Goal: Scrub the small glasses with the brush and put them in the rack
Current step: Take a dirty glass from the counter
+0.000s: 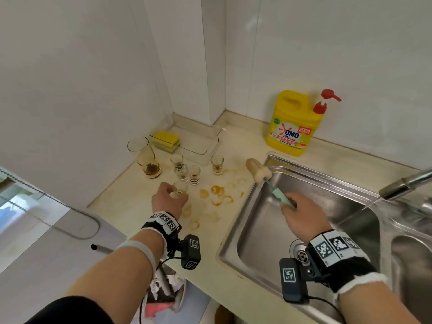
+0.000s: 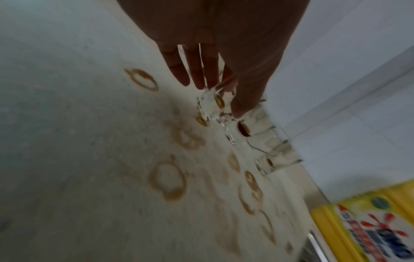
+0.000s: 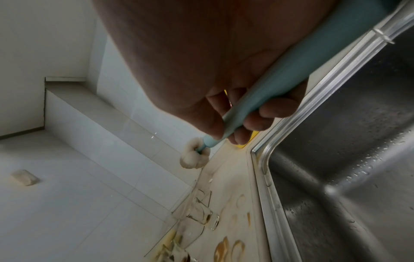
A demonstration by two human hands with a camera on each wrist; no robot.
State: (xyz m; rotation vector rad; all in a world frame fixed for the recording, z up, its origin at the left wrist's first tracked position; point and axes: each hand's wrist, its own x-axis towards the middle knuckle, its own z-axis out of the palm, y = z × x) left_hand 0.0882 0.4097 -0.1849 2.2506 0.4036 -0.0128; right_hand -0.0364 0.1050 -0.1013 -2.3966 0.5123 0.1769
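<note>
Nearest the camera, the right hand (image 1: 295,212) is curled round the pale blue handle of the sponge-headed bottle brush (image 1: 258,171), which is held over the near left part of the stainless steel sink (image 1: 264,249), its cream head raised above the sink's far left corner. The left hand (image 1: 167,199) is placed at the nearest small clear glass (image 1: 181,190) on the stained beige countertop (image 1: 131,206); in the left wrist view the thumb and fingers are seen alongside it, but whether it is gripped cannot be told. Four further small glasses (image 1: 195,175) stand just beyond, close together. The clear plastic rack (image 1: 201,146) lies farther back, by the wall.

Risks, as judged:
- Neighbouring glasses may be knocked over, since they are crowded.
- A loosely pinched glass may slip.
- Brown residue may be spilled if the glass is tilted.
</note>
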